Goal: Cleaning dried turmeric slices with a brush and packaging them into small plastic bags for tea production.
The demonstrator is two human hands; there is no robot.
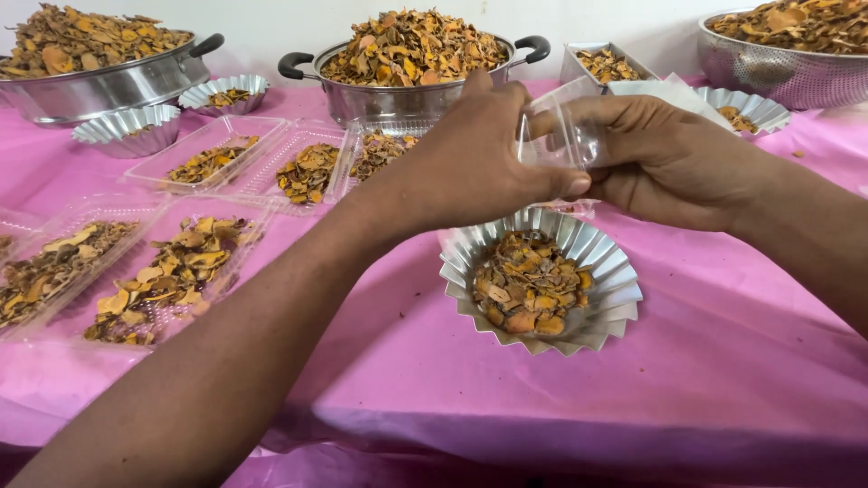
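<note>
My left hand and my right hand meet above the table, both pinching a small clear plastic bag between thumb and fingers. Directly below them a fluted silver foil cup sits on the pink tablecloth, filled with dried orange-brown chips. The bag looks empty, though my fingers hide part of it.
Clear plastic trays of chips lie at the left. Behind stand a two-handled steel pot, a steel pan and a colander, all heaped with chips. Several foil cups sit between them.
</note>
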